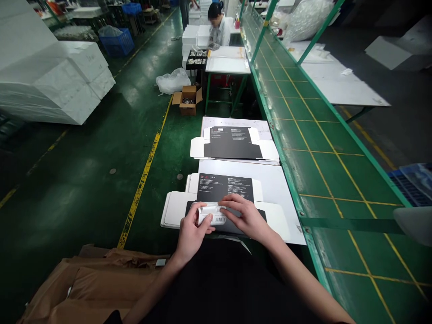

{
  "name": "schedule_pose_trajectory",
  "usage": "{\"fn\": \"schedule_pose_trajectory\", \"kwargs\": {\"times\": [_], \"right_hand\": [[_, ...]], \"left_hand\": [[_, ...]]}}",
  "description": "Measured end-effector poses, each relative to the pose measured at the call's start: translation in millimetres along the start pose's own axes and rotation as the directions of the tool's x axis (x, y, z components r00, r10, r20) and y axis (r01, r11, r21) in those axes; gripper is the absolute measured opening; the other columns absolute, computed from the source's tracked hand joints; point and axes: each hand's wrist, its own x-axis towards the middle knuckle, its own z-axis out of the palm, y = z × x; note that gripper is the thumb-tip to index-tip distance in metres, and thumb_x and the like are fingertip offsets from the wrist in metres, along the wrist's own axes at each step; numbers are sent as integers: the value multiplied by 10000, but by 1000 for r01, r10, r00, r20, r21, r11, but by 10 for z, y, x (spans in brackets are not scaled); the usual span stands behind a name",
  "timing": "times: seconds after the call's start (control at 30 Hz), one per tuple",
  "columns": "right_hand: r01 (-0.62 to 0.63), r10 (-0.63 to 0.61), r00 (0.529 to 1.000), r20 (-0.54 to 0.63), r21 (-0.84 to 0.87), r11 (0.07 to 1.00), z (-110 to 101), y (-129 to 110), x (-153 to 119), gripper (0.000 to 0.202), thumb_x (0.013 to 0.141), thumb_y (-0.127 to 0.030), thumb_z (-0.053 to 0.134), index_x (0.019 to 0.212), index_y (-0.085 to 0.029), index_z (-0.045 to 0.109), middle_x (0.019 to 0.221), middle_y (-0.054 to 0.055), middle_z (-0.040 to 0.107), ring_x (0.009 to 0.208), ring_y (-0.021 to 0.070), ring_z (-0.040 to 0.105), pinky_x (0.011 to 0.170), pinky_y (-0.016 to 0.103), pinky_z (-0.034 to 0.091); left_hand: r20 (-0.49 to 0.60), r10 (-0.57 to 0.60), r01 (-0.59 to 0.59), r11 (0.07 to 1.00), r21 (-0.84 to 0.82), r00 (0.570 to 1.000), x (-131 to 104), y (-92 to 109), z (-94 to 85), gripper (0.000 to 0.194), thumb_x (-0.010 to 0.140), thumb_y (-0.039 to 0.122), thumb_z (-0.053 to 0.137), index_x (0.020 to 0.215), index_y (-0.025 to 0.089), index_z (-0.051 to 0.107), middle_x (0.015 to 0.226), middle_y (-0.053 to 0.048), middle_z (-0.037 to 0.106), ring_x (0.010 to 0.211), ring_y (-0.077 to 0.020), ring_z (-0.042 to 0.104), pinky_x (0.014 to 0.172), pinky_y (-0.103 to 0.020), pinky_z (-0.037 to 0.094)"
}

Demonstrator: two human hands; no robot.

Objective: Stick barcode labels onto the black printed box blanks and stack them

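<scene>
In the head view, my left hand (pixel 195 229) is wrapped round a white roll of barcode labels (pixel 216 219), its thumb lying across the front. At the roll's right end, the thumb and fingers of my right hand (pixel 245 217) close on its edge; whether they grip a single label I cannot tell. Both hands are just above a stack of flat, unfolded black-and-white cartons (pixel 224 185) with printed text. Part of that stack is hidden behind my hands. Further forward lies a second stack of flat cartons (pixel 232 143).
A green conveyor with yellow lines (pixel 313 148) runs along the right. Brown cardboard (pixel 97 283) lies at lower left. Ahead are an open carton (pixel 188 101), a white-topped table (pixel 227 65) and a seated person (pixel 221 29). Wrapped white boxes (pixel 54 81) stand at left.
</scene>
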Motion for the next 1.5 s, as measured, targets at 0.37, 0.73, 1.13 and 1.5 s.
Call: {"fn": "schedule_pose_trajectory", "kwargs": {"times": [0.37, 0.73, 1.13, 1.5], "right_hand": [[94, -132, 973, -186, -202, 975, 177, -59, -48, 153, 973, -148, 559, 1068, -223, 653, 1130, 114, 620, 1011, 242, 597, 790, 375, 580], [-34, 48, 966, -255, 61, 998, 337, -9, -108, 394, 969, -220, 584, 1358, -279, 555, 1074, 70, 662, 957, 223, 615, 841, 405, 576], [-364, 579, 813, -62, 723, 588, 358, 51, -57, 394, 675, -459, 887, 962, -209, 785, 806, 28, 682, 751, 175, 613, 749, 339, 548], [-287, 506, 840, -197, 630, 722, 444, 99, -82, 226, 783, -441, 817, 801, -220, 774, 856, 43, 667, 756, 175, 610, 664, 306, 508]], "left_hand": [[-40, -37, 37, 999, 2, 999, 85, 20, -8, 464, 875, 501, 680, 1204, 204, 543, 1019, -54, 727, 663, -182, 767, 623, -270, 655], [-60, -64, 61, 997, -54, 996, 121, 17, -22, 482, 857, 503, 703, 1198, 208, 532, 988, -50, 729, 657, -186, 767, 623, -267, 656], [-44, -62, 60, 997, -40, 997, 111, 18, -19, 477, 865, 489, 703, 1212, 208, 537, 1051, -71, 738, 666, -181, 771, 613, -250, 653], [-59, -69, 66, 997, -47, 996, 126, -47, -18, 518, 857, 518, 706, 1232, 202, 536, 1038, -74, 743, 676, -191, 774, 614, -262, 656]]}}
